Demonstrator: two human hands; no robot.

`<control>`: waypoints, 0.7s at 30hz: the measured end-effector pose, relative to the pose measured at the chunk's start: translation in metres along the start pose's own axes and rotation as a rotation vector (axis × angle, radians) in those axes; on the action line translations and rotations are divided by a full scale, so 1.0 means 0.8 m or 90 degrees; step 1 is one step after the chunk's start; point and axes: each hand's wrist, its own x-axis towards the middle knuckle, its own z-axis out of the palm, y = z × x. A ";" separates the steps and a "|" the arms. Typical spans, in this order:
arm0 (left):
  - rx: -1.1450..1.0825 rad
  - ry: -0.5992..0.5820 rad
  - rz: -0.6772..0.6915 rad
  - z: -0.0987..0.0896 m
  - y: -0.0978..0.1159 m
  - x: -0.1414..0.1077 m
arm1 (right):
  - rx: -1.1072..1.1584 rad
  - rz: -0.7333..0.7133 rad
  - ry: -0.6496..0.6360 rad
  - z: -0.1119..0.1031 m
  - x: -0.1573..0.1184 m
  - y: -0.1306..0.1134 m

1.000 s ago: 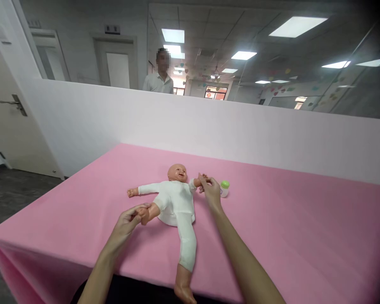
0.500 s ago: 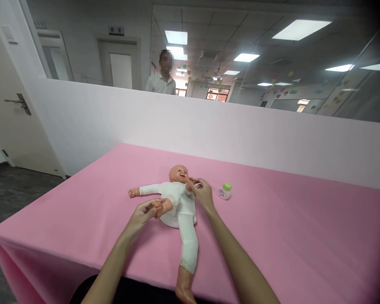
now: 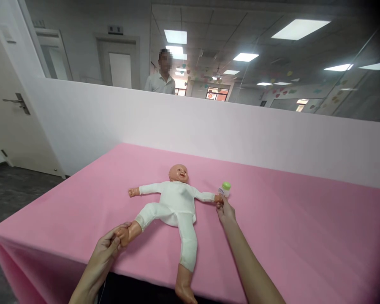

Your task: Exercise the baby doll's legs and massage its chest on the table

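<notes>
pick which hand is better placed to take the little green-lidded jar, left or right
Probably the right hand: it holds the peach plastic doll hand right beside the small white jar with a green lid. The left hand is much farther away, gripping the peach plastic doll foot.

The left hand (image 3: 103, 249) has now pulled the baby doll's foot (image 3: 126, 234) out toward the near left, and the right hand (image 3: 226, 211) has drawn the doll's arm (image 3: 205, 196) straight out rightward, just beside the green-lidded jar (image 3: 225, 189).
</notes>
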 end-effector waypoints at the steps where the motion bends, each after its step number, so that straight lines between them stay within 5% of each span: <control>1: -0.001 0.001 0.005 0.004 0.004 0.002 | 0.000 -0.015 -0.013 0.003 -0.003 -0.001; 7: 0.067 -0.067 0.054 0.060 0.040 0.034 | -0.172 -0.232 -0.214 0.053 -0.051 -0.013; 13: 0.081 -0.188 0.057 0.129 0.035 0.072 | -0.440 -0.372 -0.399 0.099 -0.107 0.023; 17: 0.092 -0.266 0.052 0.164 0.022 0.087 | -0.558 -0.462 -0.460 0.110 -0.113 0.041; 21: 0.088 -0.269 0.054 0.170 0.019 0.088 | -0.564 -0.470 -0.488 0.110 -0.107 0.037</control>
